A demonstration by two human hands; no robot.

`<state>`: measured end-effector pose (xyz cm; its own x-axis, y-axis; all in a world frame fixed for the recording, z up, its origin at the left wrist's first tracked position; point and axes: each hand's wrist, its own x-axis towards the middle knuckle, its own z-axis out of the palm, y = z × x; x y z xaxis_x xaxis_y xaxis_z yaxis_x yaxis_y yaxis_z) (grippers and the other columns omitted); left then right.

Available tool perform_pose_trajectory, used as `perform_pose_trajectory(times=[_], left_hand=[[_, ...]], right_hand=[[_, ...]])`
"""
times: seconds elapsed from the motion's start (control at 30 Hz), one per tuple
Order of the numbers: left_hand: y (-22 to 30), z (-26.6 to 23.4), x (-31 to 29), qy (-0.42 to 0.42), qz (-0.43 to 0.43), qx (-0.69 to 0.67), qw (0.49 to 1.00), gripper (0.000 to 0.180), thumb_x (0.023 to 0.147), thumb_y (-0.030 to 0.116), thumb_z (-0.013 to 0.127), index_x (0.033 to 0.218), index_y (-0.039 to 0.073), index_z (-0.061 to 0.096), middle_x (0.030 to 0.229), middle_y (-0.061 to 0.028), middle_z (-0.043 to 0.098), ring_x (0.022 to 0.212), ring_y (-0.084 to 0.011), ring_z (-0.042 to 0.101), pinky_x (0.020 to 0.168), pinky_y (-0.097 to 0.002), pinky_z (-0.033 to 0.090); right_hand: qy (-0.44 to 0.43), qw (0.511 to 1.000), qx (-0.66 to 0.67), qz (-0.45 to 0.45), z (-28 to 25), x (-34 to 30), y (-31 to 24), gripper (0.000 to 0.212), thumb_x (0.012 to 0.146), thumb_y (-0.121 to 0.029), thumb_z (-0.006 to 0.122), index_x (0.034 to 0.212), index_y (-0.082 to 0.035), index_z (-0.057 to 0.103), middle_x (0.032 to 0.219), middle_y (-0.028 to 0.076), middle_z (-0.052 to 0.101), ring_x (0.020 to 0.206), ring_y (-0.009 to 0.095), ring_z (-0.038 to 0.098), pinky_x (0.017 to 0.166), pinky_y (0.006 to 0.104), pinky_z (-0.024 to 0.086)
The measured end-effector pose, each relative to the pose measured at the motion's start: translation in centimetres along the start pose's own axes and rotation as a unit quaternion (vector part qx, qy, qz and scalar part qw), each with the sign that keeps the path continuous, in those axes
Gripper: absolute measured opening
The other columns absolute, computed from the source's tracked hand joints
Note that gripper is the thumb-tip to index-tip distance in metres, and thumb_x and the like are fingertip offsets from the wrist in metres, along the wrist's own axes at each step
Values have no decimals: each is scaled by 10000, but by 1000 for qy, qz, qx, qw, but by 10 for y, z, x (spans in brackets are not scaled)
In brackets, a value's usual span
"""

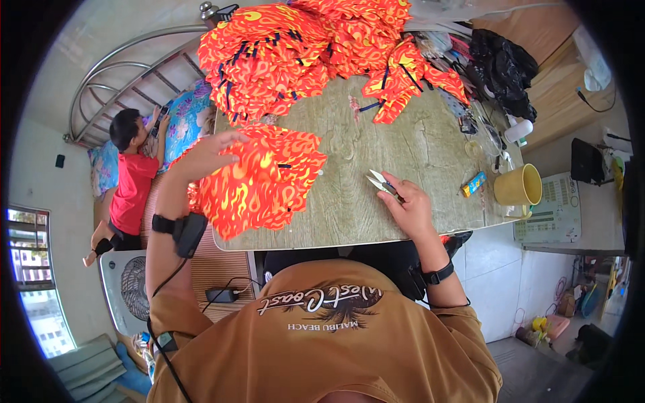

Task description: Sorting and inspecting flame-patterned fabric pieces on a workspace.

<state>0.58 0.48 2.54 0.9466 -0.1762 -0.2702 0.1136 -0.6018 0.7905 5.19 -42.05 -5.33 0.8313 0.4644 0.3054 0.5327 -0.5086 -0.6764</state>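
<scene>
My left hand (209, 156) hovers over or rests on the left edge of a stack of red cloth pieces (263, 185) with a yellow and orange flame print; I cannot tell if it touches. Its fingers are stretched out and apart. A short dark strip shows on top of this stack. In my right hand (410, 207) is a pair of thread snips (377, 178), blades spread and pointing up and left over the wooden-patterned table (342, 218). Between the snips and the stack lies bare tabletop.
A big heap of the same flame cloth (269, 57) with dark strips covers the far side, and a few loose pieces (396, 87) lie beside it. To the right are a yellow mug (517, 185), a small packet (474, 184) and a black plastic bag (500, 64). A person in red (134, 181) leans on the bed at left.
</scene>
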Motion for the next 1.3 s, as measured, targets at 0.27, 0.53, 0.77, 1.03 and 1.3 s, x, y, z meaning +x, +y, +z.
perform_pose_trajectory(times=[0.27,0.53,0.77,1.03,1.3], left_hand=[[-6,25,30,119,66,111,984,393,809,-21,558,1194,56,557,1179,-104,594,1111,-209,555,950,-325,432],[-13,37,40,212,102,198,952,343,796,69,615,1138,75,591,1162,-120,594,1117,-287,540,965,-405,416],[0,76,35,271,147,218,926,394,810,172,648,1186,90,564,1227,-112,556,1189,-302,475,1033,-437,337],[5,119,38,201,25,365,909,624,907,423,504,1420,105,345,1496,-121,285,1383,-315,242,1130,-466,171],[42,178,67,217,8,336,917,662,913,415,499,1428,46,306,1504,-187,245,1411,-329,187,1150,-434,144]], right_hand=[[3,1000,-12,3,2,-1,0,398,783,-213,730,1163,-123,649,670,78,546,590,207,528,556,307,425],[2,1000,-26,4,1,3,-4,391,780,-222,731,1150,-122,655,671,76,551,586,209,527,556,311,427],[-3,999,-32,17,-1,3,-4,380,784,-230,724,1142,-122,658,677,81,560,594,221,541,566,320,434],[-17,999,-42,3,2,4,-3,384,790,-250,717,1149,-128,654,694,95,576,617,256,561,578,345,445],[-23,998,-51,6,4,2,-1,389,799,-223,710,1171,-128,642,731,98,596,628,233,559,603,324,450]])
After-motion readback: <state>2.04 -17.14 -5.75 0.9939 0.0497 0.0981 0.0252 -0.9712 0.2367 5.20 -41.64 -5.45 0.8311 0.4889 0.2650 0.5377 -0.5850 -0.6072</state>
